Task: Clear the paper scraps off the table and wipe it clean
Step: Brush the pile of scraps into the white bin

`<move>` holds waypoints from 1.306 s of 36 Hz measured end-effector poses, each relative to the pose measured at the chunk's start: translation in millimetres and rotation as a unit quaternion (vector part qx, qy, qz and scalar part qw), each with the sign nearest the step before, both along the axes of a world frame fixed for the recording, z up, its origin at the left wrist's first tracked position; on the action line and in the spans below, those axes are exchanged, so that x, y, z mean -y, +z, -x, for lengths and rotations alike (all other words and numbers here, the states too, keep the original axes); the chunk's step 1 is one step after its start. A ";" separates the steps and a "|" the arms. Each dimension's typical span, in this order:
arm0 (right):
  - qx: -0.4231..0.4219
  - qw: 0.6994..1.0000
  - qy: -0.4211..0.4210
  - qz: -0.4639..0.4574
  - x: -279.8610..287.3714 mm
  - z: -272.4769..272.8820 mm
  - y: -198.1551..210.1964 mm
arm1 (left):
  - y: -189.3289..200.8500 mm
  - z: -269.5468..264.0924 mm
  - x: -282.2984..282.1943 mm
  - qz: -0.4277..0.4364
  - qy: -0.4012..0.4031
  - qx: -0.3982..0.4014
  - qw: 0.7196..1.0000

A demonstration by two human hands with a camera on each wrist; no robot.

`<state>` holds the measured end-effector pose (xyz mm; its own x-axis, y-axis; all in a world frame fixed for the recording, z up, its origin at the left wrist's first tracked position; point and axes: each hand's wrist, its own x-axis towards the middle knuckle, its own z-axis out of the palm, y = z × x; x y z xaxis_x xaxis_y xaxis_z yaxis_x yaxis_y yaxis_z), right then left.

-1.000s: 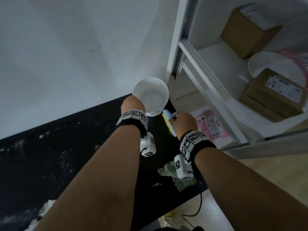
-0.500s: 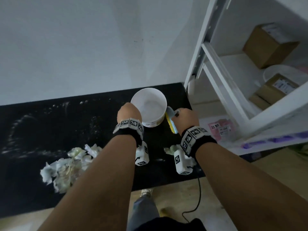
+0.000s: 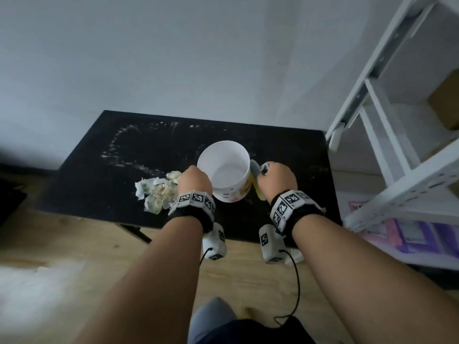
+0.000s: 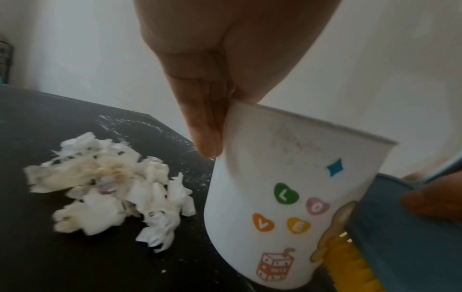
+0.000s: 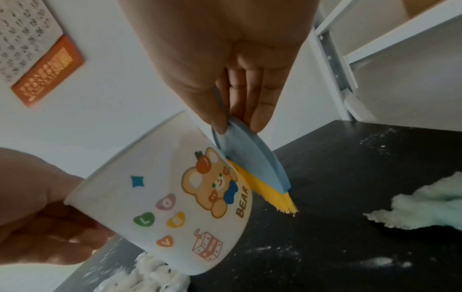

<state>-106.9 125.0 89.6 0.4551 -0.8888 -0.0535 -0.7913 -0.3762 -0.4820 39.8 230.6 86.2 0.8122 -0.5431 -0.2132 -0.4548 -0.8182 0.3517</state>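
Note:
A black table carries a heap of crumpled white paper scraps near its front edge, with white dust smeared behind. My left hand pinches the rim of a white paper cup printed with a bear, held tilted above the table right of the scraps. My right hand grips a blue hand brush with yellow bristles, lying against the cup's right side. A pale green cloth lies on the table to the right.
A white metal shelf rack stands right of the table, holding a cardboard box. A grey wall is behind. Wooden floor lies in front, with my knee below.
The head view has swung left and pulled back, bringing the whole table and the scrap heap into sight. Both hands have kept the cup and brush together and drawn nearer to the scraps.

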 end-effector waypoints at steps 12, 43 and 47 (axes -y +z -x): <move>0.034 0.999 0.037 0.007 -83.6 -43.1 -4.9 | -15.0 -24.4 -114.7 0.121 0.168 -0.078 0.975; 0.054 0.994 0.098 0.017 -91.6 -108.4 -44.5 | -101.2 -16.0 -248.6 0.061 0.423 -0.153 0.891; 0.052 0.991 0.125 0.023 -70.3 -109.9 -49.4 | -116.4 0.6 -229.5 0.050 0.441 -0.158 0.882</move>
<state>3.0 195.3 40.2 0.6622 -0.7481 0.0428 -0.6181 -0.5776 -0.5332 39.3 460.1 -30.2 0.8372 0.2411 -0.4909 0.4759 -0.7634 0.4367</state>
